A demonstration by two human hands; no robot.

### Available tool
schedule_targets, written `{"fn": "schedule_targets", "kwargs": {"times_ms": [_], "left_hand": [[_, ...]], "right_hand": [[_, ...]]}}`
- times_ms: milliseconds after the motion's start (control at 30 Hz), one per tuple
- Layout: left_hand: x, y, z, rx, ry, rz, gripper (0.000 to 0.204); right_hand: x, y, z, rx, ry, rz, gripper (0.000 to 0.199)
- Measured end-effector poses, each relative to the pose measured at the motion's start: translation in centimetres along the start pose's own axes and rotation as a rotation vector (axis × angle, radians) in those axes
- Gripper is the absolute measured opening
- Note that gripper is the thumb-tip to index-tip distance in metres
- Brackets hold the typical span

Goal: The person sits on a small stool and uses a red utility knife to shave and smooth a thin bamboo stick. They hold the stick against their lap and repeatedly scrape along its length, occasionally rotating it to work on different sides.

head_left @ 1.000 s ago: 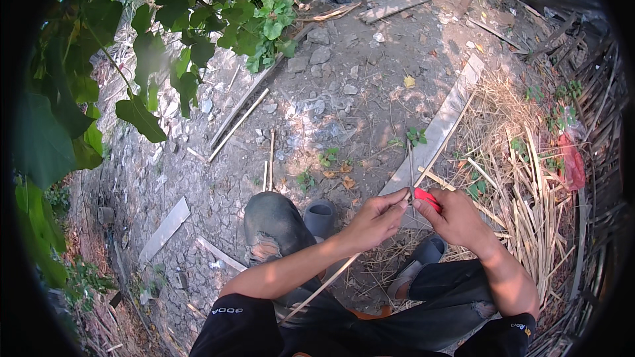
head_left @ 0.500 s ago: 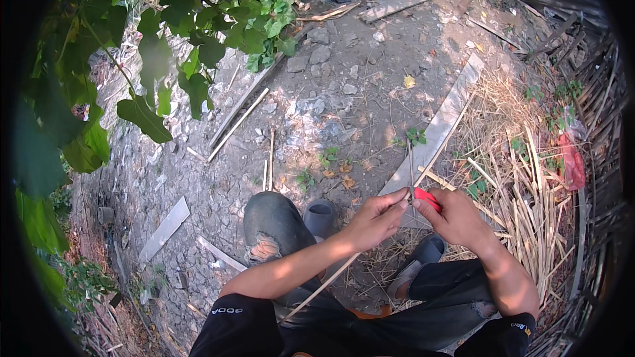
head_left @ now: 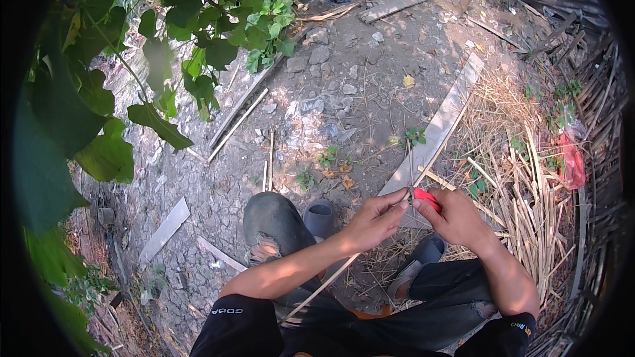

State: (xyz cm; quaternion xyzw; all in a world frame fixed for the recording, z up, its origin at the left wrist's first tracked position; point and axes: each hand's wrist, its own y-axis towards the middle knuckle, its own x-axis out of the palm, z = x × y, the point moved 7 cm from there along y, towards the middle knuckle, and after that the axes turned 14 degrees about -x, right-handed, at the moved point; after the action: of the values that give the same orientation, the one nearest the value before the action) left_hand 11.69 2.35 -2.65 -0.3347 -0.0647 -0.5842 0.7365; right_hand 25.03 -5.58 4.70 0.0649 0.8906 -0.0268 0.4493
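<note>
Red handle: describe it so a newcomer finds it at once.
Find the long board right of centre. Over its lower part, the right hand grips the red handle. Unlike the red bag farther right, it is held in hand.

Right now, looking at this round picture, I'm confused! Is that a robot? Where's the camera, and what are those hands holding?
No robot here, just a person with two bare hands. The camera sits on the person's head, the left one of two, looking down. Its very wide lens makes the picture look round and bends straight edges.

The left hand pinches a long, thin, pale stick. The right hand grips something red, perhaps a tool's handle; the fingers hide part of it.

The work surface is the bare, stony ground. Ahead lies a long grey board, and to the right is a pile of pale sticks. Green leaves hang in at the upper left.
</note>
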Motion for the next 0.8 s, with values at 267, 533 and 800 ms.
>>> {"fn": "schedule_targets", "kwargs": {"times_ms": [267, 533, 800], "left_hand": [[0.2, -0.3, 0.4, 0.011, 0.032, -0.004, 0.052], [0.1, -0.2, 0.3, -0.005, 0.036, 0.020, 0.053], [-0.7, 0.4, -1.1, 0.021, -0.062, 0.070, 0.048]], "right_hand": [[-0.1, 0.0, -0.1, 0.012, -0.003, -0.006, 0.050], [-0.3, 0.1, -0.3, 0.002, 0.004, 0.001, 0.050], [0.0, 0.1, -0.7, 0.048, -0.052, -0.024, 0.050]]}}
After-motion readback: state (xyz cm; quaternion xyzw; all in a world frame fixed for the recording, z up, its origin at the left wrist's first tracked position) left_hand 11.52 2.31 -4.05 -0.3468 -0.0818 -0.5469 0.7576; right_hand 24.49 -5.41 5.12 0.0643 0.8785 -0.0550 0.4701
